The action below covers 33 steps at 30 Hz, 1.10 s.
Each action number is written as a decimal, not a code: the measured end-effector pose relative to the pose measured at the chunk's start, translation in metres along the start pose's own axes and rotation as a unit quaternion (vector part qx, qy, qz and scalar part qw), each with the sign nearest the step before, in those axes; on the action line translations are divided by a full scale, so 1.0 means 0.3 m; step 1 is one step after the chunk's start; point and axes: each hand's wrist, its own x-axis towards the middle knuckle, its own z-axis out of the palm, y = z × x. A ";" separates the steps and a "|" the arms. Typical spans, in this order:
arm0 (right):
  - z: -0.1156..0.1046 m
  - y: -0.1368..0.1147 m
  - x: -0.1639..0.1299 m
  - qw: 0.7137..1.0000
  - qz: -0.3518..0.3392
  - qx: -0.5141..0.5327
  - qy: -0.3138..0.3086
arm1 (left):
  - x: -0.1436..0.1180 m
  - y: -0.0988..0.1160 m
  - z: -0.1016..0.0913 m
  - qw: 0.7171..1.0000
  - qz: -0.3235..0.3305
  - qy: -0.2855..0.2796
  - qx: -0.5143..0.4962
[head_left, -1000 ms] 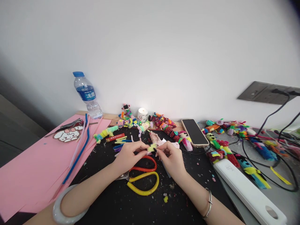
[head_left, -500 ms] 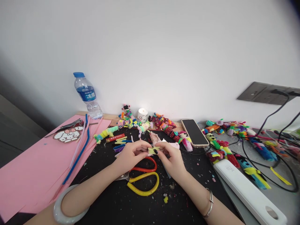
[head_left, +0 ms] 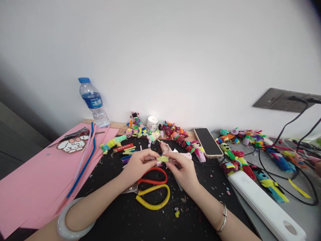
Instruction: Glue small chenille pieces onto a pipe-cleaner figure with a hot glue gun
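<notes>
Open black bench lies in front of the scissors. Behind them, pipe-cleaner figures, a candle and a phone crowd the wall. Cables and a white power strip block the right; pink paper covers the left.

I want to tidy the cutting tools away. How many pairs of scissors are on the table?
1 that is clearly seen: the scissors with one red and one yellow handle lie on the black mat, just under the left hand and right hand. Others may be hidden in the clutter.
</notes>
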 end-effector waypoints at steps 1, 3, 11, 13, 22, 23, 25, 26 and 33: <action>-0.001 0.000 0.001 1.000 -0.011 -0.007 0.000 | 0.002 0.000 0.000 1.000 0.005 0.004 -0.003; -0.002 -0.001 0.002 0.999 -0.035 -0.025 0.003 | 0.004 -0.001 -0.001 1.000 0.027 0.012 0.001; -0.003 -0.005 0.002 0.996 -0.073 -0.051 0.005 | 0.005 -0.002 -0.007 0.994 0.083 0.009 0.071; -0.002 -0.002 0.003 0.997 -0.062 -0.044 0.007 | 0.005 -0.001 -0.009 0.993 0.087 0.006 0.084; -0.003 0.005 0.008 0.999 -0.032 -0.004 -0.014 | -0.004 0.008 -0.009 0.994 0.053 0.006 0.090; -0.003 0.005 0.008 1.000 -0.026 -0.002 -0.016 | -0.005 0.011 -0.008 0.995 0.047 0.005 0.090; -0.004 0.005 0.008 1.000 -0.014 0.002 -0.018 | -0.005 0.015 -0.006 0.995 0.034 0.002 0.090; -0.003 0.005 0.007 1.000 -0.006 0.006 -0.017 | -0.005 0.016 -0.006 0.996 0.027 0.001 0.084; 0.006 0.015 -0.002 0.993 0.086 0.083 -0.009 | 0.001 0.021 0.000 0.999 0.003 0.008 0.036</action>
